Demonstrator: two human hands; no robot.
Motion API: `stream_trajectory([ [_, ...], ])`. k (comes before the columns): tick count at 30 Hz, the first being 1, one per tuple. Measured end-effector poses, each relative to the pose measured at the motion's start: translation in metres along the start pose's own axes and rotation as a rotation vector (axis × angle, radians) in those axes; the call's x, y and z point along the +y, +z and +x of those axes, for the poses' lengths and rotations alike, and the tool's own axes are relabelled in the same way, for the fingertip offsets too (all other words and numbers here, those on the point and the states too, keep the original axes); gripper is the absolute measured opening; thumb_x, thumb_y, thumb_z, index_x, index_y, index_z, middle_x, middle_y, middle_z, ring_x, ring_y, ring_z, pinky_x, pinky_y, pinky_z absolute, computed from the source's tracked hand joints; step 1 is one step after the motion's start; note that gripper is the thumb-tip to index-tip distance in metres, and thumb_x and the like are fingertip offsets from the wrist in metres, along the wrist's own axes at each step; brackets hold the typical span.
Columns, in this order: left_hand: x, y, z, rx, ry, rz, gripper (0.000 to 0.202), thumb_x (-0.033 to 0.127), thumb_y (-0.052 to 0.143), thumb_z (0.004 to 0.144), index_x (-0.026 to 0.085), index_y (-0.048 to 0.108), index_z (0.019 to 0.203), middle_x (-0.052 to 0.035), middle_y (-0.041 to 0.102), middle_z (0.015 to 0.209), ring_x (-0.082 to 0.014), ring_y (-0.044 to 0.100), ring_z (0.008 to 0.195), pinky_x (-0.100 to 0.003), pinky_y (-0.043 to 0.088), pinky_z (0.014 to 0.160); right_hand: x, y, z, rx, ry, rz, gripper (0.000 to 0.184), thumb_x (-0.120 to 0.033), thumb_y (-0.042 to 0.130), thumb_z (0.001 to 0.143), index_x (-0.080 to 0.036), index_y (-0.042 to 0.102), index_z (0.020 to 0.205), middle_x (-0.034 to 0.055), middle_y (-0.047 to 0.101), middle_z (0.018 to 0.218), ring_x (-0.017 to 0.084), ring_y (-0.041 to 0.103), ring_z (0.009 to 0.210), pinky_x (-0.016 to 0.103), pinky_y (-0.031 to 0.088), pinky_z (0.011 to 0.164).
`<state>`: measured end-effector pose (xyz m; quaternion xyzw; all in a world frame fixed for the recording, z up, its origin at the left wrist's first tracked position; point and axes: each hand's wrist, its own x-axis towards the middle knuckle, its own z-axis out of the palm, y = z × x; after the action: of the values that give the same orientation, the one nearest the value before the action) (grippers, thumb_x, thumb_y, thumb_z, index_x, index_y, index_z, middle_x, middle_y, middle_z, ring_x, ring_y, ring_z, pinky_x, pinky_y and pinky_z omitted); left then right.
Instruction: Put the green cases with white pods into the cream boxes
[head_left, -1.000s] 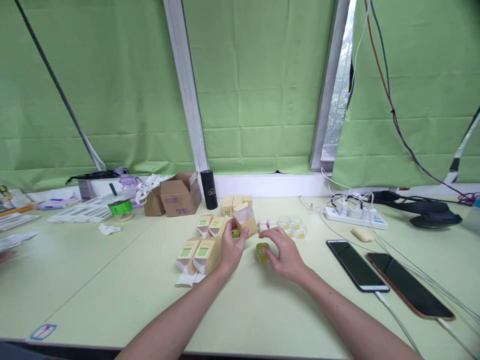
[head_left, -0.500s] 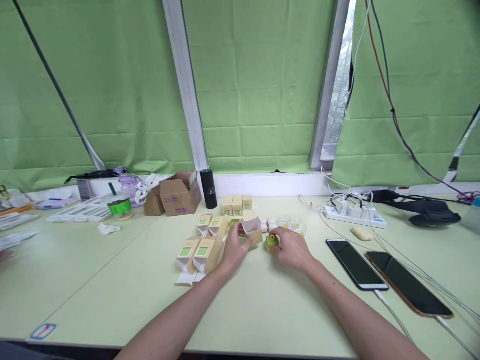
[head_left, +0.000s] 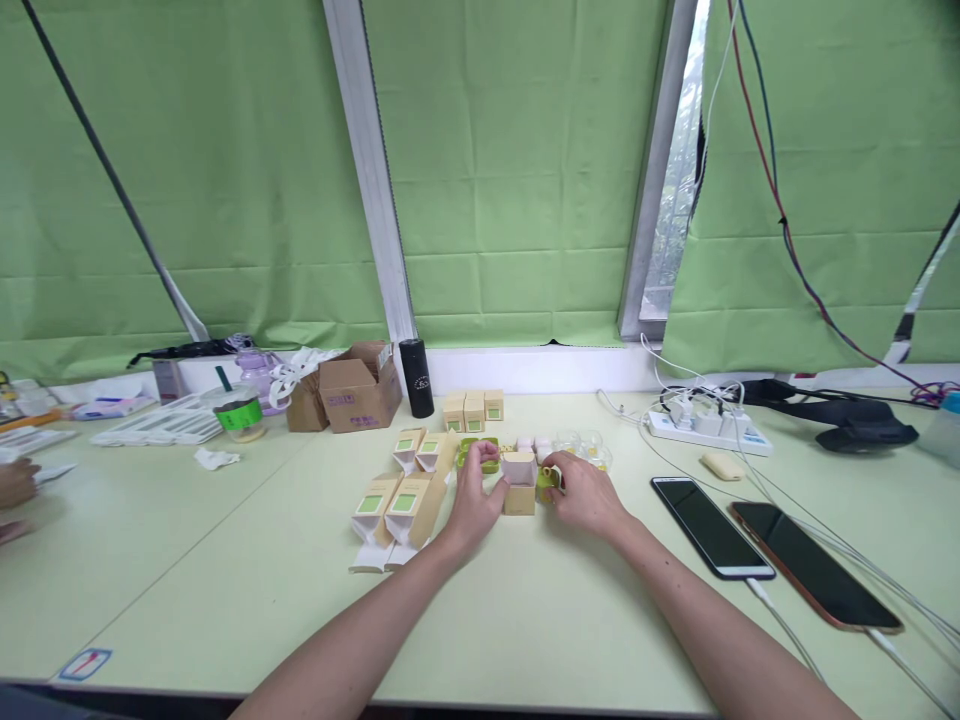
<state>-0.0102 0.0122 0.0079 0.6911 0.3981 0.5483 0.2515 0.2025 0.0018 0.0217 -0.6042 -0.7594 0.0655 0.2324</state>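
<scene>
An upright small kraft-paper box [head_left: 519,498] stands on the table with its white inner flap raised. My left hand [head_left: 474,500] is at the box's left side, thumb at its edge, fingers curved apart from the thumb. To the right of the box, my right hand [head_left: 589,492] pinches a small green-yellow round item [head_left: 547,484] with a little loop on top; its kind is unclear. Several tan boxes with green labels [head_left: 409,500] lie left of my left hand, some with ends open. Behind my hands are a green tray [head_left: 480,455], pale pink pieces [head_left: 532,446] and clear round containers [head_left: 589,445].
Three closed small boxes [head_left: 474,411] stand farther back beside a black cylinder [head_left: 416,378] and a brown carton [head_left: 360,390]. Two phones [head_left: 712,528] with cables lie at the right, near a power strip [head_left: 709,432]. Another person's hand [head_left: 18,483] shows at the far left.
The small box has gone from tilted in my left hand to upright on the table. My right hand stays beside it with the green item. Another person's hand has come in at far left.
</scene>
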Motion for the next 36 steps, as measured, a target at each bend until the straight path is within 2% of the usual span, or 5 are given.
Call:
stream_trajectory([
  [3, 0.001, 0.0, 0.004, 0.01, 0.044, -0.028, 0.01, 0.028, 0.06, 0.092, 0.022, 0.061, 0.101, -0.0088, 0.067, 0.111, -0.0242, 0.063, 0.111, -0.04, 0.048, 0.101, 0.001, 0.001, 0.001, -0.002, -0.003, 0.019, 0.033, -0.011, 0.067, 0.081, -0.023, 0.066, 0.112, 0.0061, 0.074, 0.111, 0.025, 0.068, 0.099, 0.029, 0.035, 0.07],
  [13, -0.005, 0.003, 0.008, 0.033, -0.142, -0.144, 0.03, 0.042, 0.065, 0.091, 0.019, 0.074, 0.108, -0.0125, 0.077, 0.115, -0.0281, 0.071, 0.11, -0.044, 0.054, 0.1, 0.006, 0.004, 0.003, 0.039, 0.009, 0.063, 0.03, -0.012, 0.068, 0.082, -0.021, 0.067, 0.11, 0.0076, 0.075, 0.103, 0.023, 0.068, 0.091, 0.03, 0.042, 0.074],
  [23, -0.005, -0.001, 0.009, 0.019, -0.223, -0.215, 0.031, 0.025, 0.065, 0.085, 0.017, 0.077, 0.112, -0.0129, 0.076, 0.119, -0.0275, 0.07, 0.114, -0.045, 0.051, 0.106, 0.005, 0.0, 0.003, 0.6, -0.109, 0.626, 0.036, -0.033, 0.06, 0.092, -0.023, 0.06, 0.127, 0.0119, 0.067, 0.125, 0.027, 0.067, 0.104, 0.037, 0.062, 0.071],
  [27, -0.007, 0.0, 0.008, 0.025, -0.226, -0.225, 0.032, 0.023, 0.064, 0.084, 0.017, 0.078, 0.113, -0.0126, 0.077, 0.118, -0.0279, 0.07, 0.115, -0.046, 0.05, 0.108, -0.006, 0.003, -0.003, 0.588, -0.185, 0.753, 0.038, -0.034, 0.06, 0.096, -0.026, 0.059, 0.133, 0.011, 0.066, 0.132, 0.027, 0.066, 0.109, 0.037, 0.064, 0.071],
  [36, -0.007, 0.002, 0.008, 0.012, -0.232, -0.279, 0.034, 0.023, 0.065, 0.082, 0.016, 0.079, 0.113, -0.0125, 0.078, 0.117, -0.0277, 0.07, 0.113, -0.045, 0.05, 0.108, -0.013, 0.011, -0.008, 0.418, -0.383, 0.614, 0.039, -0.03, 0.052, 0.102, -0.03, 0.053, 0.14, 0.0103, 0.062, 0.141, 0.024, 0.07, 0.105, 0.033, 0.06, 0.068],
])
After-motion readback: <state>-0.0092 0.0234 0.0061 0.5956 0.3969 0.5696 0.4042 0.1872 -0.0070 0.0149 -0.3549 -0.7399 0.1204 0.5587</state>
